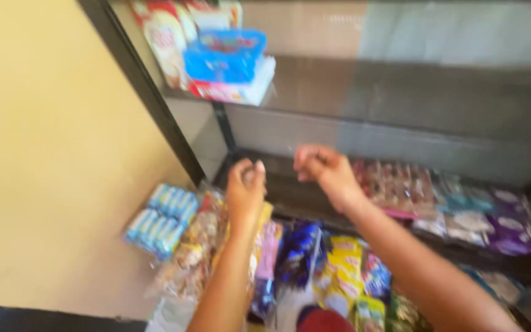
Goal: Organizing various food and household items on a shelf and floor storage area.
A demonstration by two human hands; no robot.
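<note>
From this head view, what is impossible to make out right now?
- Left hand and right hand: motion blur hides whether the curled fingers hold anything.
- Colourful snack packets: kinds are blurred, and forearms cover some.
- Blue plastic box on the glass shelf: contents unclear.

Soft, even daylight filled the scene, brightest on the yellow wall (50, 154) at nine o'clock. Motion blur smeared everything, and pale glare washed the glass shelf (413, 92) toward two o'clock.
</note>
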